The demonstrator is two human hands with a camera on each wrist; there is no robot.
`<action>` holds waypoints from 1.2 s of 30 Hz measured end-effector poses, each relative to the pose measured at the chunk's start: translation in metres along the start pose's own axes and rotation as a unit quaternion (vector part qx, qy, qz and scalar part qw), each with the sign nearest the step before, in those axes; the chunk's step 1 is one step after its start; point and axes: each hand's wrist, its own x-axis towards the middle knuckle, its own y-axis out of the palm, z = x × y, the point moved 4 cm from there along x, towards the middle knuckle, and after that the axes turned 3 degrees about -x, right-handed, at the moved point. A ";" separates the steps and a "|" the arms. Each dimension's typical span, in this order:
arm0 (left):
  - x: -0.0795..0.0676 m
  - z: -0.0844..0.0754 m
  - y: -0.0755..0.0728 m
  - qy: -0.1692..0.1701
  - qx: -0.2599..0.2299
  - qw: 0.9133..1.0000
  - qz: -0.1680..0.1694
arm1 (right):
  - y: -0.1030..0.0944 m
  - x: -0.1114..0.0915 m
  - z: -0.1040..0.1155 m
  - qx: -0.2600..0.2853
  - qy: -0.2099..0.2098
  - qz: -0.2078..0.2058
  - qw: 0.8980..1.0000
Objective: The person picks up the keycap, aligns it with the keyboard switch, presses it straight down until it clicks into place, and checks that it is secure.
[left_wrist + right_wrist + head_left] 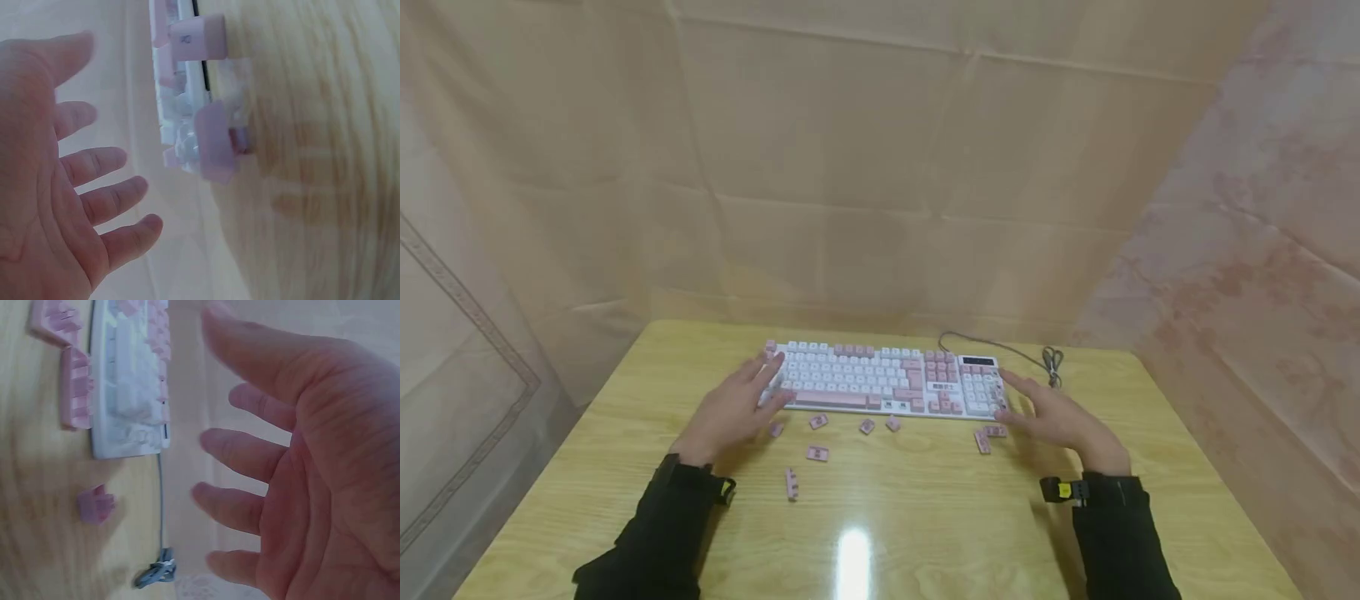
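A white and pink keyboard (pixel 850 377) lies near the back of the table. My left hand (pixel 730 410), fingers extended and spread, is at its left end and overlaps that edge in the head view. At the opposite end, my right hand (pixel 1060 414) has its thumb and fingers apart beside the number pad (pixel 980 390). Neither palm holds anything in the wrist views. Loose pink keycaps lie in front of the keyboard, among them a long one (pixel 792 483) standing on edge and a pair (pixel 982 442) near my right thumb. The right wrist view shows another keycap (pixel 95 505) past the keyboard's corner.
A grey cable (pixel 985 340) runs from the keyboard's back edge to a tied bundle (pixel 1052 360) at the right. The wooden table (pixel 940 517) ends in front of a beige cloth (pixel 880 208). Patterned cloth (pixel 1247 333) hangs on the right side.
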 end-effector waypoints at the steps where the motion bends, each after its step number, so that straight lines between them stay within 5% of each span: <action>1: 0.002 0.000 0.002 0.003 -0.002 1.000 -0.002 | 0.002 -0.001 -0.001 0.000 0.003 0.009 1.000; 18: 0.005 -0.002 0.019 -0.014 0.008 1.000 0.022 | 0.007 -0.005 -0.019 0.012 0.055 0.027 0.998; 29: 0.004 -0.003 0.014 0.017 0.042 0.999 -0.021 | 0.017 -0.005 -0.022 0.019 0.048 0.027 0.998; 36: 0.008 -0.006 0.015 0.034 0.067 0.997 -0.015 | 0.022 -0.004 -0.026 0.003 0.067 0.040 0.997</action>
